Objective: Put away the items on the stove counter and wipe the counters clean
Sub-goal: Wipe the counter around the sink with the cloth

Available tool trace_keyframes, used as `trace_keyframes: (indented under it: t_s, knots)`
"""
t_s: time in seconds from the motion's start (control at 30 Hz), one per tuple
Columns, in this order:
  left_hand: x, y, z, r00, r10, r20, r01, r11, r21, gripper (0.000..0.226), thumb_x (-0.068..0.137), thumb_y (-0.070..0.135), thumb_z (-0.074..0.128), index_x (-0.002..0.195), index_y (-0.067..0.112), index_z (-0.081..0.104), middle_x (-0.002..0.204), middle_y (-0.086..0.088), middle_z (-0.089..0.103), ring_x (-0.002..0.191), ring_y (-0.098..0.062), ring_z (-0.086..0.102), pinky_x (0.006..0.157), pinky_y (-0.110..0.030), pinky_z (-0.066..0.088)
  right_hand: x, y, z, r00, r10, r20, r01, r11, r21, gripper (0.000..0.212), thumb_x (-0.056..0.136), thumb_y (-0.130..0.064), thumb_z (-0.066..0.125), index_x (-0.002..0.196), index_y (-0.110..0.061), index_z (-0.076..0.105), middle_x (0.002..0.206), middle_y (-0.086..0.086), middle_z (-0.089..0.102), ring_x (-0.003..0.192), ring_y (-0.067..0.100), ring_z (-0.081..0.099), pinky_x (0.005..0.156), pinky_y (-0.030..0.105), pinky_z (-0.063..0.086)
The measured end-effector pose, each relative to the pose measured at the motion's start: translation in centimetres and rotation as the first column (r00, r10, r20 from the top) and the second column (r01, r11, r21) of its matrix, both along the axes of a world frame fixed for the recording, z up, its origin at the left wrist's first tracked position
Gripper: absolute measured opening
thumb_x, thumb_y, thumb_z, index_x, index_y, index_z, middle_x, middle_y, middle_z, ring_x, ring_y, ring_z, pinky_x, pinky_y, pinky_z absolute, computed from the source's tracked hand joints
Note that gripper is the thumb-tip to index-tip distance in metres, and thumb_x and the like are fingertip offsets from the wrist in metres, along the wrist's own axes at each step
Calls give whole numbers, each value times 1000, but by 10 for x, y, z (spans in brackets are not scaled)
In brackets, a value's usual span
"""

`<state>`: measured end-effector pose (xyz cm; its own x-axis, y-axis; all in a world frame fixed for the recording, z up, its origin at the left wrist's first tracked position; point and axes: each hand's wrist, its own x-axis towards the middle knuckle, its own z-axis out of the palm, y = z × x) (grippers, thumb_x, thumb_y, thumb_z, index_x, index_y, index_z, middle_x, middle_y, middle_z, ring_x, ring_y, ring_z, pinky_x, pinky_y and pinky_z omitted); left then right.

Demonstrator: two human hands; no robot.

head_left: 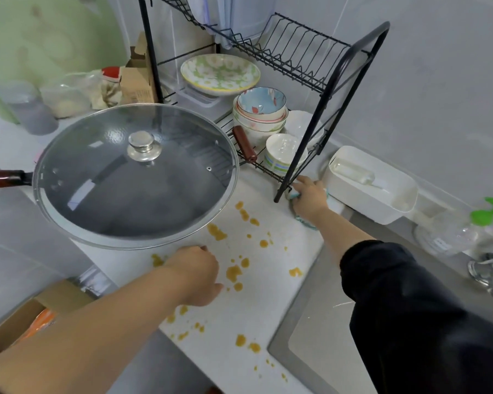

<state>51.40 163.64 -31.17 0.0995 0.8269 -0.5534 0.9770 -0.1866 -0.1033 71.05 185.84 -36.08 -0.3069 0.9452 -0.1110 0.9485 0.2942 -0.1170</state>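
**Desk:** What does the head view give you?

**Me:** I see 2 hands out over the white counter (268, 314). The right hand (310, 199) is closed round a pale blue cloth (292, 194) at the foot of the dish rack (339, 95), likely so the wiping can begin in that corner. The left hand (194, 275) rests on the counter with its fingers curled under. I cannot tell whether it holds anything, and I'd guess it is only bracing.

**Desk:** And the mess?

**Me:** Orange spills (234, 273) dot the counter between the 2 hands and run toward the near edge.

**Desk:** Obstacles?

**Me:** The wok under its glass lid (111, 180) overhangs the left part of the counter. The rack's leg and a white caddy (382, 206) hem the cloth in, and the sink (310, 351) lies on the right.
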Motion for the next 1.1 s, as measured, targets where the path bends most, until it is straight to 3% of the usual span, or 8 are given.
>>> trace_keyframes:
  t_s: [0.3, 0.47, 0.6, 0.7, 0.83, 0.93, 1.03, 1.1]
  knots:
    - [4, -7, -6, 999, 28, -23, -28, 1000, -10, 67, 97, 50, 31, 143, 2, 30, 151, -18, 25, 140, -28, 23, 108, -37, 30, 30, -16, -3, 996, 85, 12, -84, 995, -56, 59, 84, -8, 50, 138, -31, 43, 151, -1, 28, 134, 29, 23, 107, 37, 26]
    - [0, -10, -10, 998, 48, 33, -49, 999, 10, 70, 96, 52, 31, 145, 2, 25, 154, -18, 17, 144, -26, 16, 109, -37, 29, 32, -70, -14, 965, 264, 3, -262, 960, -95, 61, 85, -32, 31, 144, -17, 32, 156, 5, 18, 141, 31, 16, 114, 48, 17]
    - [-3, -12, -13, 998, 42, 47, -43, 999, 21, 73, 96, 52, 30, 147, 1, 17, 157, -17, 9, 146, -25, 8, 112, -37, 25, 19, -63, -10, 970, 238, 50, -232, 967, -106, 60, 92, -19, 40, 148, -19, 19, 158, 0, 7, 143, 27, 7, 115, 49, 9]
    - [-1, -11, -14, 998, 55, 43, -56, 998, 22, 73, 95, 52, 33, 146, 1, 21, 156, -18, 13, 145, -26, 12, 112, -38, 27, 5, -76, -13, 990, 133, -52, -137, 988, -68, 58, 88, -15, 44, 144, -17, 30, 155, 2, 18, 142, 28, 12, 116, 50, 11]
    - [0, -7, -11, 998, 52, 37, -52, 999, -2, 69, 95, 54, 32, 141, 3, 34, 149, -19, 28, 139, -27, 25, 108, -37, 32, 12, -133, -15, 898, 345, -273, -348, 937, 39, 55, 76, 2, 53, 130, -8, 53, 143, 11, 44, 133, 38, 36, 109, 50, 31]
    - [-8, -6, -13, 991, 70, 112, -75, 996, 47, 64, 97, 54, 29, 141, 9, 37, 147, -11, 35, 137, -23, 30, 108, -36, 32, 9, -146, -2, 919, 123, -374, -144, 989, -29, 49, 82, 0, 50, 127, -18, 59, 139, 2, 50, 130, 28, 44, 102, 30, 36]
    - [-18, -19, -14, 974, 89, 208, -114, 987, 113, 61, 101, 45, 26, 151, 13, 14, 159, -5, 13, 146, -17, 10, 116, -34, 17, -14, -137, 21, 835, -206, -510, 167, 978, -121, 44, 87, -5, 45, 124, -21, 61, 124, 7, 62, 113, 31, 56, 89, 27, 41]
    - [-28, -31, -20, 972, 78, 224, -121, 975, 188, 59, 102, 42, 24, 152, 16, 7, 160, -1, 4, 147, -14, 3, 118, -30, 10, -37, -132, 35, 775, -153, -613, 148, 987, -60, 45, 88, -4, 43, 127, -19, 58, 127, 7, 60, 115, 28, 54, 87, 24, 40]
